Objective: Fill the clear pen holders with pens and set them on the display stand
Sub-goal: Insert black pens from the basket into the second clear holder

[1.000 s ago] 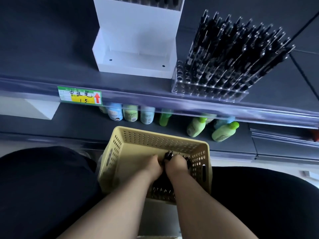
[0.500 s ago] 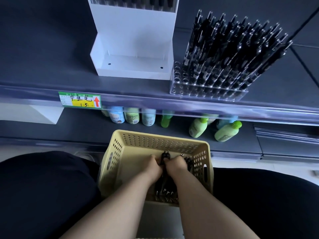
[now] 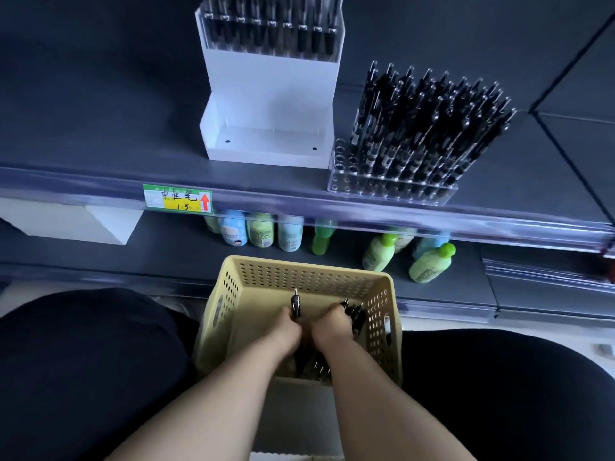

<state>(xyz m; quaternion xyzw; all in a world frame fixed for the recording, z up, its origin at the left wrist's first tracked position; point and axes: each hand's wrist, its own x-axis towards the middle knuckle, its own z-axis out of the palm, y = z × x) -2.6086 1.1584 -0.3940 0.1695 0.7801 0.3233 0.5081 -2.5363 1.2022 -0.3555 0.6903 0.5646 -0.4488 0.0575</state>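
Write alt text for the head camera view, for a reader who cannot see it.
Inside a yellow perforated basket, the left hand grips one black pen and the right hand a bunch of pens. On the shelf above stand a clear pen holder, mostly filled with pens, and a white display stand.

Basket [image 3: 299, 277] before shelf [image 3: 100, 154]; on shelf, display stand [image 3: 271, 91] left of pen holder [image 3: 392, 189]; bottles [image 3: 429, 264] beneath.

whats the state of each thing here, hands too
yellow perforated plastic basket: upright, holds loose black pens
left hand: grips one black pen, upright
right hand: grips bunch of black pens
clear acrylic pen holder: on shelf, mostly filled, left holes empty
white display stand: pens in top tier
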